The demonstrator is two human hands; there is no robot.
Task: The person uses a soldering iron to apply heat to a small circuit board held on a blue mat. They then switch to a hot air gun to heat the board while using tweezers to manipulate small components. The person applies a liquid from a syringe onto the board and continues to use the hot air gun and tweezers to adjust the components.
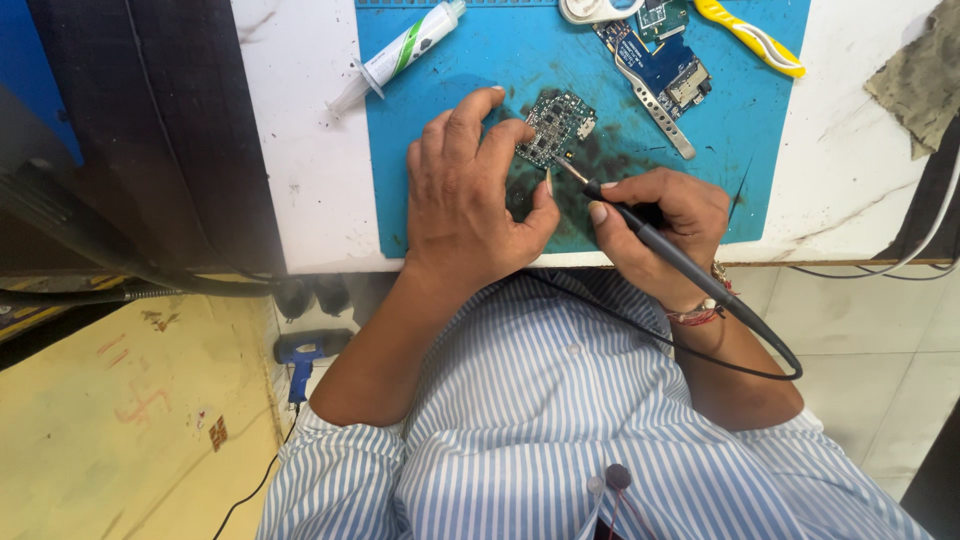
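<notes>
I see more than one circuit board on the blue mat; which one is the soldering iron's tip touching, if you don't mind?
The small dark green board steadied by the left hand; the blue boards lie untouched at the mat's far edge.

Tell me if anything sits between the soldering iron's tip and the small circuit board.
Nothing visible does. The soldering iron in the right hand has its tip at the near edge of the circuit board, which the left hand steadies.

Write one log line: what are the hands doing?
left hand: steadies circuit board | right hand: holds soldering iron, tip at board | surface: blue mat
</notes>
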